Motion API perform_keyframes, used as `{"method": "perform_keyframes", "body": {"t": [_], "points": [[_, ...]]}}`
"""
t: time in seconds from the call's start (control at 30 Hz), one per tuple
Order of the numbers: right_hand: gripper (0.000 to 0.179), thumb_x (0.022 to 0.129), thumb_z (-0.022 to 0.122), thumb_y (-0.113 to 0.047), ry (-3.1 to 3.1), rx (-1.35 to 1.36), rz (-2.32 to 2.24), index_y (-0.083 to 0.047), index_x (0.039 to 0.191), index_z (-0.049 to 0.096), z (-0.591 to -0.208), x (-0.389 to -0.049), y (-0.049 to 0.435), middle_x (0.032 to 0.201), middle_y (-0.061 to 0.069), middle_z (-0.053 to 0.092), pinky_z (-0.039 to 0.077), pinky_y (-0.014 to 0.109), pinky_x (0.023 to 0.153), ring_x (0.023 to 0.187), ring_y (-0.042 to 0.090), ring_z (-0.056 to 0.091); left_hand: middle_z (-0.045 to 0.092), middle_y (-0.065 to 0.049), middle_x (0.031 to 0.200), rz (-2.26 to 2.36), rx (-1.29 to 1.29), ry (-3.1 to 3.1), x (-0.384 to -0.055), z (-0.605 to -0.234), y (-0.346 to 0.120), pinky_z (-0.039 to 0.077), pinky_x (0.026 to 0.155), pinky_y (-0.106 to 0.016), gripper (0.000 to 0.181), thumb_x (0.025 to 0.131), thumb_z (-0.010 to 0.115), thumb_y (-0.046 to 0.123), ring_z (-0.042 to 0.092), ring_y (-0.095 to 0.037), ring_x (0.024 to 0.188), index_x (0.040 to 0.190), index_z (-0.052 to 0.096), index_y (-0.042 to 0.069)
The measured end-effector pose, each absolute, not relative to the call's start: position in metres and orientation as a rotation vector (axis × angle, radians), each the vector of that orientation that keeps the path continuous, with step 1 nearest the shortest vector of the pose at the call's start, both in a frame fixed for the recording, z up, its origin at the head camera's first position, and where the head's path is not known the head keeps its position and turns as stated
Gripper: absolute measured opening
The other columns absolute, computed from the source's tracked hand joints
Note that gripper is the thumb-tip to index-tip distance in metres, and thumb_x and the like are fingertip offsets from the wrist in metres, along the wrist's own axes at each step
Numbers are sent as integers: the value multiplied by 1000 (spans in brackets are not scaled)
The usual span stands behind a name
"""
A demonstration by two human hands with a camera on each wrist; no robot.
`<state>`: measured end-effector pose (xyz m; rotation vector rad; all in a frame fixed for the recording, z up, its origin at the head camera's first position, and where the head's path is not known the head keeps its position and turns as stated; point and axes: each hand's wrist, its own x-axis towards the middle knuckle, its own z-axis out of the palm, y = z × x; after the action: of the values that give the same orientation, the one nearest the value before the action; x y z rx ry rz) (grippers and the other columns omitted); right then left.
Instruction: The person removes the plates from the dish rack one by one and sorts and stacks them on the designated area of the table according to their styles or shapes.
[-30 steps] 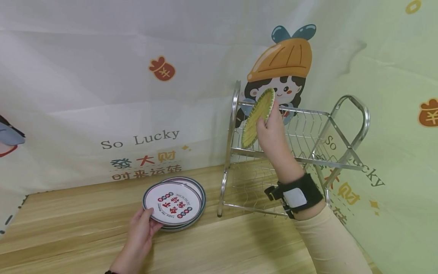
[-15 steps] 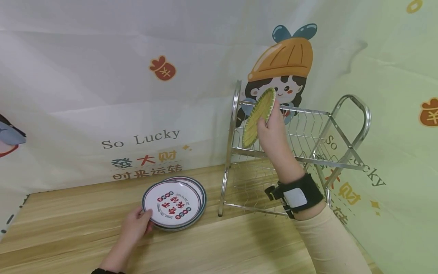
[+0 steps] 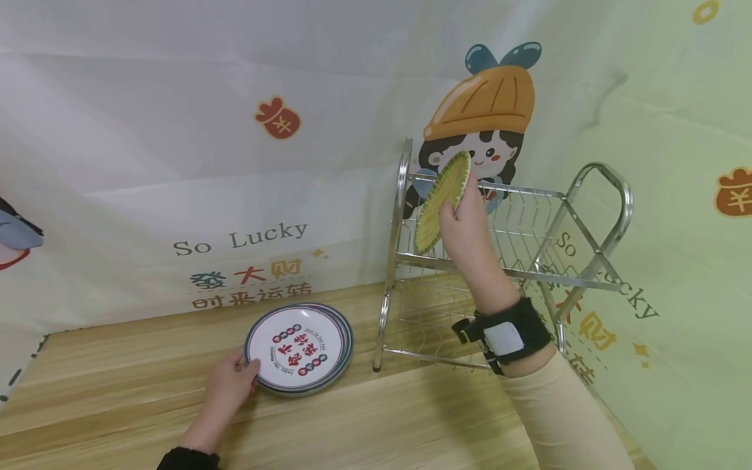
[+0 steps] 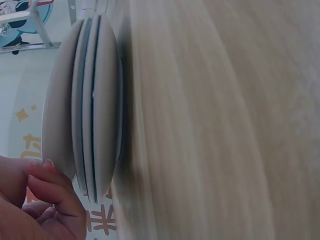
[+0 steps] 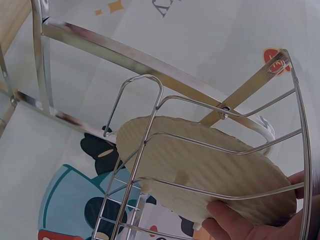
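Observation:
My left hand [image 3: 230, 384] pinches the near left rim of the top plate [image 3: 294, 349], white with a dark blue edge and red lettering. Below that plate lie more of the same kind in a stack, their edges [image 4: 87, 110] showing side-on in the left wrist view. My right hand [image 3: 467, 219] grips a yellow-green plate [image 3: 442, 203] with a green-striped rim, standing it on edge at the left part of the dish rack's [image 3: 529, 271] upper tier. In the right wrist view the wires cross in front of this plate [image 5: 195, 160], with my thumb on one face.
The metal rack has two tiers and curved side handles [image 3: 623, 196]; its lower wire basket [image 3: 435, 303] sits behind my right forearm. A printed cloth backdrop [image 3: 176, 130] hangs behind and to the right. Wooden tabletop [image 3: 352, 431] runs in front of the plates and rack.
The top white plate has shifted so it lines up more closely with the stack below it. My left hand has moved slightly left along with its grip. The right hand stays put.

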<state>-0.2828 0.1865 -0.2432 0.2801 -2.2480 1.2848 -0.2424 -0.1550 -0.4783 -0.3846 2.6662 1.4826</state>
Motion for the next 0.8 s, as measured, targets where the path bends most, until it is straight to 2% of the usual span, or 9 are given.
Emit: {"method": "perform_keyframes", "body": {"t": [0.23, 0.47, 0.6, 0.8], "points": [[56, 89, 35, -1, -2250, 283, 1288, -12, 139, 11, -243, -283, 187, 133, 16, 33, 46, 32, 83, 114, 31, 43, 55, -7, 66, 1380, -390, 2710, -247, -483, -151, 41, 44, -27, 52, 88, 49, 21, 49, -16, 53, 130, 34, -5], [57, 89, 35, -1, -2246, 269, 1293, -12, 139, 11, -244, -283, 186, 134, 16, 31, 46, 35, 83, 115, 31, 42, 50, -7, 60, 1292, -415, 2768, -248, -483, -150, 40, 43, -27, 70, 88, 49, 22, 44, -15, 47, 134, 8, -12], [57, 89, 36, -1, -2242, 265, 1295, -11, 139, 11, -244, -283, 186, 133, 17, 31, 45, 36, 84, 115, 31, 42, 43, -6, 59, 1263, -430, 2778, -248, -482, -149, 39, 44, -28, 74, 88, 49, 23, 41, -15, 46, 133, 4, -13], [57, 88, 36, -1, -2242, 258, 1293, -12, 139, 11, -244, -283, 186, 134, 16, 32, 47, 34, 82, 114, 31, 43, 50, -7, 56, 1237, -418, 2791, -248, -479, -147, 40, 42, -27, 76, 87, 51, 23, 45, -15, 44, 133, 3, -14]]}}
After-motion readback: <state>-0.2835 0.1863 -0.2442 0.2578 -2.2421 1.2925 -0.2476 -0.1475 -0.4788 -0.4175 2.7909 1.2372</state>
